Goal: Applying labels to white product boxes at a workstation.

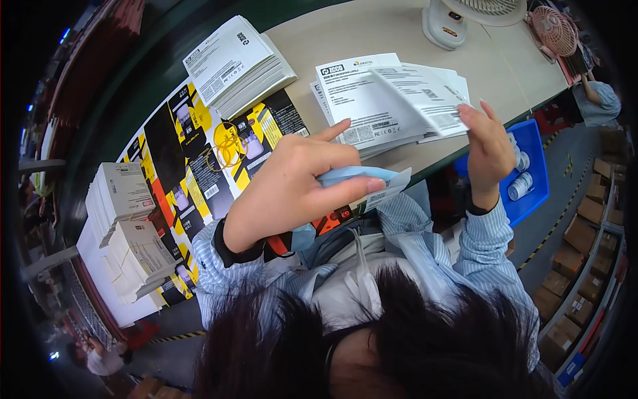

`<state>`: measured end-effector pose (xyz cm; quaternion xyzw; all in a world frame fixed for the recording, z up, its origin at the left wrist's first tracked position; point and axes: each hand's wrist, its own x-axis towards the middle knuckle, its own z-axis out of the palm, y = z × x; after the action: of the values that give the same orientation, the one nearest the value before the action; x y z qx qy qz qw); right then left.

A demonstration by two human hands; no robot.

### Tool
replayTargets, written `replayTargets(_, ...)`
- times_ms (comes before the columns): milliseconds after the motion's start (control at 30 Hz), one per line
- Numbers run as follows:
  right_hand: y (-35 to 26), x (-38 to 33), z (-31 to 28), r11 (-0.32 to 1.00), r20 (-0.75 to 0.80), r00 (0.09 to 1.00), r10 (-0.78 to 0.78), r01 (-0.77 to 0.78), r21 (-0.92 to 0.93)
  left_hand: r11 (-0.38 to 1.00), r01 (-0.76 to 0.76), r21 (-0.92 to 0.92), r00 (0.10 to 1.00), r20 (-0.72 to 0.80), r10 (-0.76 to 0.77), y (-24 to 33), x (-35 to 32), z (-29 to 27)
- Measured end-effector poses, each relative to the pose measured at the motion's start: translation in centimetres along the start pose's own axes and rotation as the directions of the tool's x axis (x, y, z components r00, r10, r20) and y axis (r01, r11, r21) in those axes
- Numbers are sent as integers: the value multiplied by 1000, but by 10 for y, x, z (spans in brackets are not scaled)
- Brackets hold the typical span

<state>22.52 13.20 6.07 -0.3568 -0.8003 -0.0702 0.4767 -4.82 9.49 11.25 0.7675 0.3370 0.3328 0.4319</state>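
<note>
1. At the near edge of the table [372, 26], a person in a striped blue shirt works with both hands raised above the surface.
2. Left hand [292, 189]: thumb and fingers are pinched together on a folded pale-blue sheet [372, 181]; the index finger points out straight, away from the grip. The sheet is held in the air in front of the chest, just below the table edge as seen from above.
3. Right hand [488, 149]: the fingers are held together and nearly straight, and their tips touch the corner of a white leaflet [419, 100]. Whether the thumb clamps the paper from below cannot be told.
4. The leaflet is lifted at an angle off the leaflet pile [362, 106], which lies flat on the table between the two hands.
5. A second stack [236, 63] of white printed papers lies farther to the left, on flat black-and-yellow cartons [193, 153].
6. Yellow rubber bands [229, 149] lie on those cartons, near the left hand.
7. Two bundles of white booklets [123, 219] rest at the far left end of the cartons.
8. A white fan [458, 20] and a pink fan [555, 30] stand at the far side of the table.
9. A blue bin [531, 166] holding white rolls sits below the table, just beside the right wrist.
</note>
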Motion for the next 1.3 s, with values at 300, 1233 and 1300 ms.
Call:
replayTargets(300, 1, -17, 7, 984, -101, 983, 152, -142, 106, 999, 1, 40, 1000, 0, -1, -4, 1, 5)
replayTargets(1233, -18, -23, 12, 413, 415, 564, 714, -818, 401, 894, -139, 426, 979, 192, 61, -24, 6, 58)
replayTargets(1300, -20, -22, 11, 405, 414, 562, 716, -817, 409, 890, -140, 434, 980, 187, 63, -23, 6, 59)
